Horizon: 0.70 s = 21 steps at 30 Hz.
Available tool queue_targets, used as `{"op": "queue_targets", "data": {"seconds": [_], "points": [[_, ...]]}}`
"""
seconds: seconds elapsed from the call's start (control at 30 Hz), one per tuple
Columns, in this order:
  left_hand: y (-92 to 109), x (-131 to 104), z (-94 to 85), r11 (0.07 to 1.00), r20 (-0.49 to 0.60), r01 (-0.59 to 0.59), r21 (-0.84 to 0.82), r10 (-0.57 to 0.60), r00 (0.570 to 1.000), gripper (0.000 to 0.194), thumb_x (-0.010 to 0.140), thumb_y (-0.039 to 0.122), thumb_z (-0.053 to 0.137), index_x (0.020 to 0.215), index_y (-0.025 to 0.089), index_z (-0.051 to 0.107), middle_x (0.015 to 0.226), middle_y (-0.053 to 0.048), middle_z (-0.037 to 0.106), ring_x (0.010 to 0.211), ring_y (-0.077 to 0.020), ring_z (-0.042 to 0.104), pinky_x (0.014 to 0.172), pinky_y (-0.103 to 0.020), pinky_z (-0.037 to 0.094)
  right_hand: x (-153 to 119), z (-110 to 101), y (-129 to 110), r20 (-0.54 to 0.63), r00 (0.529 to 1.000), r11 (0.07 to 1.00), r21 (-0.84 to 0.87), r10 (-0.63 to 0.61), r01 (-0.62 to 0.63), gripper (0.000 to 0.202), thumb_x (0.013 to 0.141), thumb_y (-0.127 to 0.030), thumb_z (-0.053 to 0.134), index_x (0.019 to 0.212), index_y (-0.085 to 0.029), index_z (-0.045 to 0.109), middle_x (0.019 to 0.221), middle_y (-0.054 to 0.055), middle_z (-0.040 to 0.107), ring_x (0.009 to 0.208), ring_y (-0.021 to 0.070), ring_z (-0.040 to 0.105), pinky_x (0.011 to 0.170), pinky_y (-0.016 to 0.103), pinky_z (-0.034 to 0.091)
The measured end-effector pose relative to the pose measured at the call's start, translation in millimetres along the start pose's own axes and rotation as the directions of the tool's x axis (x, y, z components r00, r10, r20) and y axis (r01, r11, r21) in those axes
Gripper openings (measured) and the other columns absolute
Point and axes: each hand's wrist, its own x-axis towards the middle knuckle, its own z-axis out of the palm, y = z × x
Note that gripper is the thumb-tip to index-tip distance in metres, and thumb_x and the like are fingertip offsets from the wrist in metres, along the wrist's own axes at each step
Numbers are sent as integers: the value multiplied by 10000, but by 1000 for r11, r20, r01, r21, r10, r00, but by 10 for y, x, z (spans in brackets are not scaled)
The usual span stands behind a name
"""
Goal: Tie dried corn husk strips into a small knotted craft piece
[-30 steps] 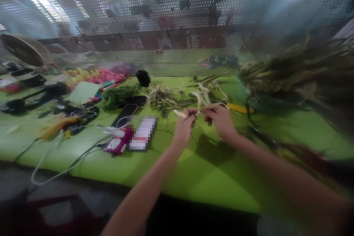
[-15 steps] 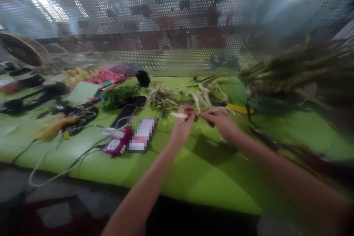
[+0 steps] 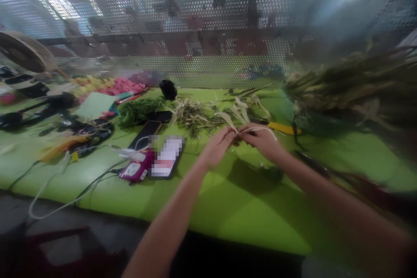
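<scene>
Looks like pinching a pale strip [image 3: 227, 118] in the fingertips of left hand [image 3: 220, 143] and right hand [image 3: 264, 140], probably for control, with dried pile [image 3: 190, 112] handy at their 10 o'clock.

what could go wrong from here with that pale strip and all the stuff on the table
The strip pinched between the left hand and right hand looks thin, so it might tear or slip if pulled hard.

The white cable loops past the front edge of the table, where something might snag it.
</scene>
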Motion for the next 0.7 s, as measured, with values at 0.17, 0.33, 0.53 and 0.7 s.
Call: {"op": "queue_targets", "data": {"seconds": [0.17, 0.33, 0.53, 0.7], "points": [[-140, 13, 66, 991, 15, 103, -81, -102, 995, 234, 916, 393, 514, 833, 179, 557, 660, 11, 474, 555, -90, 385, 513, -232, 297, 26, -20, 20, 13, 1000, 999, 39, 11, -12, 241, 799, -274, 635, 1019, -179, 607, 745, -7, 598, 631, 126, 509, 567, 255, 421], [-135, 14, 70, 973, -14, 148, -176, -153, 988, 265, 882, 427, 558, 793, 179, 534, 646, 25, 423, 532, -79, 338, 480, -219, 238, 48, -36, 36, 28, 999, 997, 74, 21, -23, 271, 781, -277, 661, 1017, -181, 568, 738, -14, 581, 624, 129, 506, 570, 268, 431], [-86, -7, 107, 917, 1, 197, -347, -210, 978, 262, 859, 414, 582, 811, 158, 556, 600, 53, 335, 484, -57, 274, 458, -201, 180, 62, -46, 5, 46, 999, 992, 127, 22, -28, 319, 743, -230, 665, 1030, -191, 532, 764, -8, 589, 649, 142, 538, 575, 280, 435], [-80, -22, 112, 883, -8, 186, -431, -209, 978, 248, 845, 384, 605, 807, 141, 573, 586, 66, 308, 467, -40, 246, 454, -185, 181, 70, -63, -5, 33, 999, 978, 206, 35, -41, 331, 699, -223, 687, 979, -194, 514, 685, -42, 544, 601, 124, 499, 543, 262, 415]]}}
